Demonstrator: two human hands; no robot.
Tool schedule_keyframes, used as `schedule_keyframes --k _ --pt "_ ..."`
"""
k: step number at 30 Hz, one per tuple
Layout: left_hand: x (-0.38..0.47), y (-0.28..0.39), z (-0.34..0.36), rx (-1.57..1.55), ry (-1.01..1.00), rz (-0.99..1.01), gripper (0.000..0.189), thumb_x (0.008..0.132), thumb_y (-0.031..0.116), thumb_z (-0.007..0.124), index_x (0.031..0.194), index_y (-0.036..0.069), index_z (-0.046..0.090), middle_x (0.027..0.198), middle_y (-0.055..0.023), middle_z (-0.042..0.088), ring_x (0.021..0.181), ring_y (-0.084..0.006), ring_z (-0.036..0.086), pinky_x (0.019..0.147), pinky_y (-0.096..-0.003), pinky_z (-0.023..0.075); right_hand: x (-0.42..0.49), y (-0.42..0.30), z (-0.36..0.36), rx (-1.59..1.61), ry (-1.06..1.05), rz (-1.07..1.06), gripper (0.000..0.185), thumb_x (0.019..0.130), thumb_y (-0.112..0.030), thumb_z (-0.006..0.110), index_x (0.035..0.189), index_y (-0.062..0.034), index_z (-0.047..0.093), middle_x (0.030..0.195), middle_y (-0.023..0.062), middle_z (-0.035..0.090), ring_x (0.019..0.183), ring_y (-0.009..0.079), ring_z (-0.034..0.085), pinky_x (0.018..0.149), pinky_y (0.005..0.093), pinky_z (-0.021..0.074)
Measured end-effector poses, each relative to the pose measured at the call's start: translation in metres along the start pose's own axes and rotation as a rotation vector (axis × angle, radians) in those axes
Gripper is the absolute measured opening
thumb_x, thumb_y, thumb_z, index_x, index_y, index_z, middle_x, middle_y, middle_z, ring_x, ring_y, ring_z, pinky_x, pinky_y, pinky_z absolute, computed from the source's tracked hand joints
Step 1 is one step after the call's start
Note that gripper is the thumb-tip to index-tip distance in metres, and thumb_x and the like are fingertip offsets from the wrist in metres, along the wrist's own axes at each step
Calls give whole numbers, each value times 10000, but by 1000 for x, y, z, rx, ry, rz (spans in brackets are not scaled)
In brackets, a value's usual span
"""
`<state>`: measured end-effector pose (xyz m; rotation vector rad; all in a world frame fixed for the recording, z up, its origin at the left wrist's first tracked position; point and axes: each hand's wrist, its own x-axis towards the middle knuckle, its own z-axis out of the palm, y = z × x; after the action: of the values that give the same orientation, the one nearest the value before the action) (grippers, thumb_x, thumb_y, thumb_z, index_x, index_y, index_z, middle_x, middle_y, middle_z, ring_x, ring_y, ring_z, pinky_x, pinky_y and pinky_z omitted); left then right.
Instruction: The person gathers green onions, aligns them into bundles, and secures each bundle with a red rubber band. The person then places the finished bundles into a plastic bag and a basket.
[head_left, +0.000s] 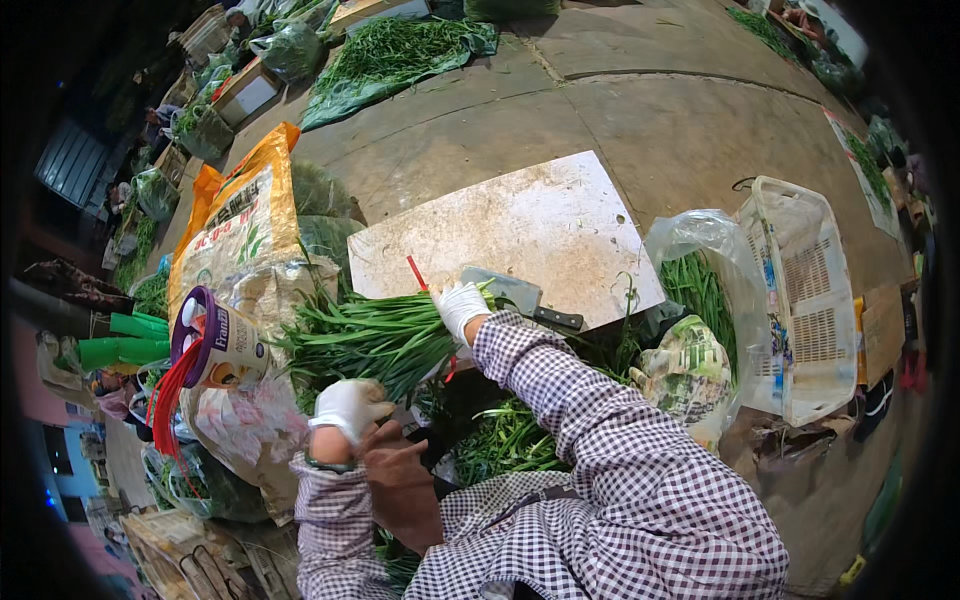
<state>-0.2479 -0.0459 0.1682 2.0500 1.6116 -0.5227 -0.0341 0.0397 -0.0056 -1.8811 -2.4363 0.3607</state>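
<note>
My right hand (461, 307), in a white glove, grips a bunch of long green leafy stalks (375, 334) at its stem end, over the lower edge of a dirty white board (495, 225). A red tie strip (416, 273) pokes out beside that hand. The cleaver (517, 289) lies flat on the board just beyond it, its black handle to the right. Below the leafy end is my left hand (352, 411), gloved too, fingers bent; whether it holds something cannot be told. Left of the bunch, a purple-rimmed tub (244, 349) holds red strips (174, 397).
A yellow-edged woven sack (244, 225) stands at the left. On the right are a clear bag of greens (697, 277) and a white plastic crate (814, 300). Loose greens (510, 442) lie below the board. Farther off, more greens rest on a green sheet (337, 101).
</note>
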Motion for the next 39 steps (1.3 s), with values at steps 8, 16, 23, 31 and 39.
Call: schedule_keyframes --k 8,16,23,31,39 --pt "152 51 58 74 391 212 1239 469 381 889 1470 97 218 1414 -158 404 1332 -314 361 1101 -542 233 -26 15 -26 32 121 -177 473 811 -290 628 1210 -47 551 1162 164 595 1077 316 573 917 474 432" --pt "147 56 47 151 364 300 1169 451 398 882 1432 116 312 1359 -151 451 1261 -313 425 1070 -514 267 -21 120 52 1524 470 260 495 983 -407 462 1266 -8 534 1229 151 588 1113 194 543 954 295 413" --pt "147 55 40 151 310 259 1198 440 409 879 1438 106 290 1375 -144 441 1279 -309 402 1080 -521 258 -34 68 30 1358 405 195 436 1010 -383 394 1284 -72 531 1164 204 605 1056 264 579 917 318 425" --pt "154 53 56 149 405 272 1243 433 419 888 1447 91 249 1418 -127 389 1302 -299 371 1077 -554 241 -40 76 -11 1019 400 113 356 888 -332 608 1110 -57 645 984 178 657 985 338 591 881 395 451" --pt "153 51 59 147 444 283 1221 422 394 891 1433 85 280 1433 -131 375 1306 -307 363 1065 -519 254 -25 75 -21 1016 225 218 219 797 -206 695 964 -65 694 863 174 673 796 315 655 727 375 506"
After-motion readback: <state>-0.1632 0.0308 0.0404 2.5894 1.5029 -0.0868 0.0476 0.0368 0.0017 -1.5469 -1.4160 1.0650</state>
